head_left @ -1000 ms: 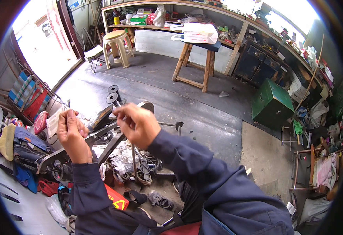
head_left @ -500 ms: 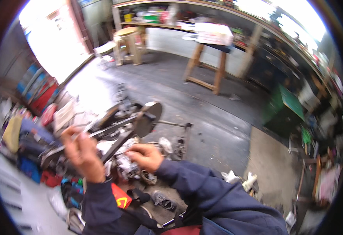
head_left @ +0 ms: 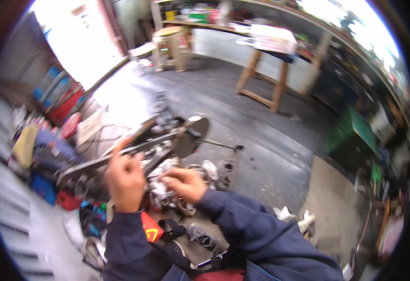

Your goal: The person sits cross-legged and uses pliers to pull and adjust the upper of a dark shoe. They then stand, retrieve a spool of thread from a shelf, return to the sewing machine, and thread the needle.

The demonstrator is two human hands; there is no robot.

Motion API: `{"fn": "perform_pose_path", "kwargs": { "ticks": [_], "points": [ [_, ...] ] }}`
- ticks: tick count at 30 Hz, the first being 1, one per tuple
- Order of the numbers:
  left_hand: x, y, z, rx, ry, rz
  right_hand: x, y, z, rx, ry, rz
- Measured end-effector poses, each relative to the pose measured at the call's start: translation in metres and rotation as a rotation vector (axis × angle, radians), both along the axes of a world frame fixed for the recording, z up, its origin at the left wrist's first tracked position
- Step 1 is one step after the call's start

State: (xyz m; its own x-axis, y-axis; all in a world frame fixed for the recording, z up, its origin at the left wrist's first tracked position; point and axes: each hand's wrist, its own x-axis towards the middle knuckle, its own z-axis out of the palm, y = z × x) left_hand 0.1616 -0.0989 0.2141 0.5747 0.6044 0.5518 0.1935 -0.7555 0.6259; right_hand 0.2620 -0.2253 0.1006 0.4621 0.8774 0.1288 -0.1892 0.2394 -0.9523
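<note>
A dark metal machine [head_left: 160, 161] with a long flat bar [head_left: 92, 165] and a round metal wheel [head_left: 193, 133] stands in front of me. My left hand [head_left: 126, 182] is raised beside the bar, fingers bent and drawn together, slightly blurred. To its right, below the wheel, my right hand [head_left: 187, 184] has thumb and forefinger pinched together. Whatever lies between the fingers of either hand is too small to make out. Crumpled whitish material [head_left: 160, 192] lies beneath the machine, partly hidden by my hands. Close to my lap rests a grey shoe [head_left: 200, 236].
Piled items with a yellow cloth [head_left: 25, 146] crowd the left. A wooden stool [head_left: 266, 77] bearing a white package and a pale plastic stool [head_left: 170, 47] stand ahead, near a long shelf. A green metal box [head_left: 350, 136] sits right. Several shoes [head_left: 224, 173] lie beyond my right hand.
My left hand has moved right along the bar, closer to my right hand. The right hand keeps its pinch. The whole view has shifted, so the surroundings appear further right.
</note>
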Motion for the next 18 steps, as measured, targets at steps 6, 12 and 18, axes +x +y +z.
{"fn": "perform_pose_path", "kwargs": {
  "ticks": [6,12,18],
  "points": [
    [-0.001,0.003,0.009,-0.098,-0.007,-0.015,-0.001,-0.007,0.012,-0.118,0.127,0.002],
    [0.015,0.008,0.016,0.100,-0.012,-0.054,0.001,-0.010,0.014,-0.137,0.089,0.001],
    [0.045,0.024,0.017,0.238,0.115,-0.035,0.002,-0.013,0.013,-0.102,0.110,0.019]
  ]
}}
